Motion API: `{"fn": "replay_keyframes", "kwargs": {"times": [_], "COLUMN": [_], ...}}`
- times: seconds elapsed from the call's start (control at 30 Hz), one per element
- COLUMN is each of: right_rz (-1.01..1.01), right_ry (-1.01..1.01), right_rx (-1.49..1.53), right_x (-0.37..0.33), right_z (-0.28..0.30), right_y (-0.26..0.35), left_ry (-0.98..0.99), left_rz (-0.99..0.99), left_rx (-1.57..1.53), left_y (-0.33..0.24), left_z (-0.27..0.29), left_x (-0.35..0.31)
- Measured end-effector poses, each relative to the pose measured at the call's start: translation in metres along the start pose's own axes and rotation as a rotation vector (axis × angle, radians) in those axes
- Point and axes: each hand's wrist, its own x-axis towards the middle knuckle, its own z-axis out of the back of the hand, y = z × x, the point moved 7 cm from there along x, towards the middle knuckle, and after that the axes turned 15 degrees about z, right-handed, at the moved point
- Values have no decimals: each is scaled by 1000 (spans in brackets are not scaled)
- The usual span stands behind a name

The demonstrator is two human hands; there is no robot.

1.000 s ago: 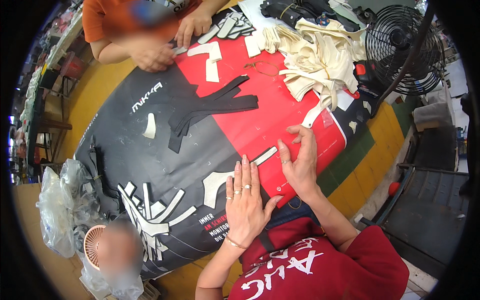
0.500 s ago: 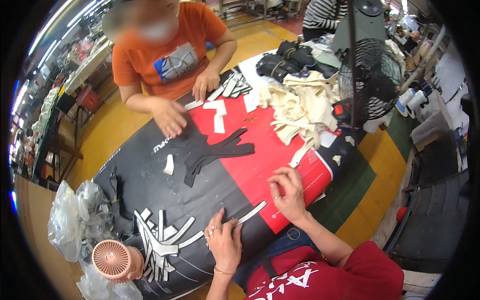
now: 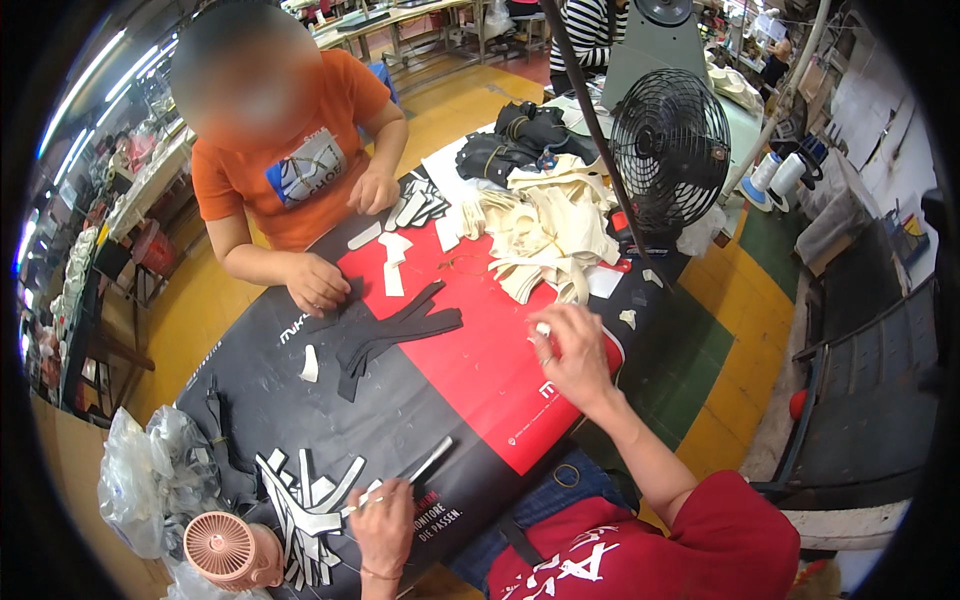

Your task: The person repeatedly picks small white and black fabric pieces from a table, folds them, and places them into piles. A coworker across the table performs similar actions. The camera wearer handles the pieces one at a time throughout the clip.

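My left hand [image 3: 384, 522] is low on the table with its fingers curled round a narrow white strip with dark edges [image 3: 430, 462], which slants out to the upper right. Just left of it lies a loose heap of similar white strips [image 3: 305, 510]. My right hand [image 3: 575, 360] is at the near side of the cream cloth pile [image 3: 550, 225]. Its fingers are bent together at the end of a cream cloth strip [image 3: 542, 328] hanging from that pile; the hand partly hides this strip.
Across the table a person in an orange shirt [image 3: 290, 150] has a hand beside black cloth strips [image 3: 400, 335]. White pieces [image 3: 394, 262] lie near them. A small pink fan [image 3: 232, 550] and plastic bags [image 3: 130, 490] sit at left; a black fan [image 3: 670, 145] stands at right.
My view has shifted. My left hand has drawn down and left with the white strip. My right hand has risen to the cream strip's end. The other person's hand has come down toward the black strips.
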Motion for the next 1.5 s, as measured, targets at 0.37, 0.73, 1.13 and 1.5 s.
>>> {"fn": "replay_keyframes", "kwargs": {"times": [0.37,0.73,1.13,1.5], "right_rz": [36,-441,-253,-666], "right_ry": [-104,-70,-71,67], "right_rx": [-58,-109,447,405], "right_x": [54,156,123,146], "right_z": [13,-40,-49,-46], "right_y": [-70,-215,-189,-209], "left_ry": [-411,-494,-508,-513], "left_rz": [270,276,274,252], "left_rx": [334,212,159,127], "left_y": [61,37,36,29], "left_z": [99,141,144,149], "left_x": [-18,-49,-34,-21]}}
